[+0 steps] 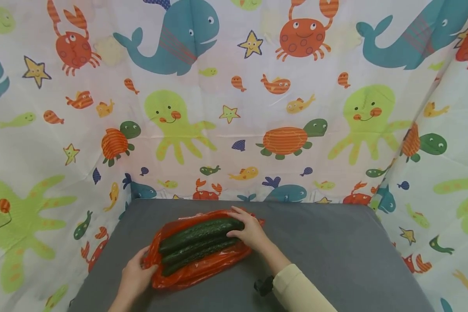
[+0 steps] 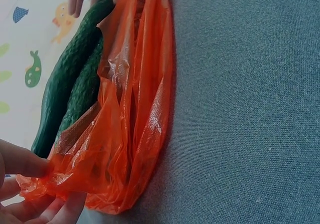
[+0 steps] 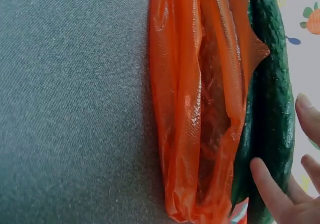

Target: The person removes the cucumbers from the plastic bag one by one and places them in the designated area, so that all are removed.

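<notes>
Three long dark green cucumbers [image 1: 196, 234] lie side by side in a crinkled red-orange plastic bag [image 1: 203, 271], its mouth spread wide along the top. My left hand [image 1: 136, 271] pinches the bag's left end between thumb and fingers, as the left wrist view shows. At the other end, my right hand [image 1: 251, 232] reaches over the farthest cucumber [image 3: 275, 93]. Its thumb touches the cucumbers, while the spread fingers reach past the far side with a small gap. The bag's folds partly hide the nearer cucumbers in both wrist views.
The bag rests on a grey cloth-covered table [image 1: 327, 255]. A white curtain [image 1: 234, 143] printed with sea animals stands behind the table and along both sides. A small dark device [image 1: 263, 286] sits at the right wrist, beside a pale yellow sleeve [image 1: 300, 288].
</notes>
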Demonstrator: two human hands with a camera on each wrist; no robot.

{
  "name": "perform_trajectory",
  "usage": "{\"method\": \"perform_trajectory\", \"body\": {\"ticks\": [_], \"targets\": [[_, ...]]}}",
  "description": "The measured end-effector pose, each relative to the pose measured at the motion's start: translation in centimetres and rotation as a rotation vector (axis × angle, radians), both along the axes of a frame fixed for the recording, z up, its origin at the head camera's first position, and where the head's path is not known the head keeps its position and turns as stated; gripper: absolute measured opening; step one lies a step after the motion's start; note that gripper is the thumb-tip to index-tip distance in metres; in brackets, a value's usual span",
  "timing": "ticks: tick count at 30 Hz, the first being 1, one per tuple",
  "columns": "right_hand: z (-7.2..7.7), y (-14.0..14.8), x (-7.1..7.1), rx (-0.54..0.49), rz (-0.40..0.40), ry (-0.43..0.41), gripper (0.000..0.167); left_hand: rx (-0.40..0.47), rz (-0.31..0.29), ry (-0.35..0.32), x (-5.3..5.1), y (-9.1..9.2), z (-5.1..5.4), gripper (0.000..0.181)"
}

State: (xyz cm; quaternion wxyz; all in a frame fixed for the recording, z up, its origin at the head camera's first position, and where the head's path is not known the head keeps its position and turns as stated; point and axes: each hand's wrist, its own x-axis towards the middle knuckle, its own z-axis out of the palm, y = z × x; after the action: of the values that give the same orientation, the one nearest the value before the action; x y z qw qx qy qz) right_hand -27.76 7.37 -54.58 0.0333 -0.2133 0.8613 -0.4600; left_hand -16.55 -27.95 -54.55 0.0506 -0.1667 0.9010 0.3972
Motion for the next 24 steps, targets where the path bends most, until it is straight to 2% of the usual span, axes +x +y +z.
{"method": "perform_trajectory", "body": {"ticks": [3,9,18,24], "targets": [[-0.4,-0.3,-0.3,-0.004,0.009,0.001,0.066,-0.003,0.002,0.009,0.0,-0.1,0.0,0.067],[-1.1,-1.3,-0.4,0.062,0.002,0.019,0.067,0.034,0.005,-0.008,0.1,-0.3,0.0,0.066],[-2.2,-2.4,-0.4,0.152,-0.092,0.136,0.054,0.026,0.004,0.009,0.2,0.0,0.2,0.066],[-2.3,-2.6,-0.4,0.135,-0.129,0.127,0.048,0.016,-0.003,0.013,0.2,0.0,0.1,0.065]]}}
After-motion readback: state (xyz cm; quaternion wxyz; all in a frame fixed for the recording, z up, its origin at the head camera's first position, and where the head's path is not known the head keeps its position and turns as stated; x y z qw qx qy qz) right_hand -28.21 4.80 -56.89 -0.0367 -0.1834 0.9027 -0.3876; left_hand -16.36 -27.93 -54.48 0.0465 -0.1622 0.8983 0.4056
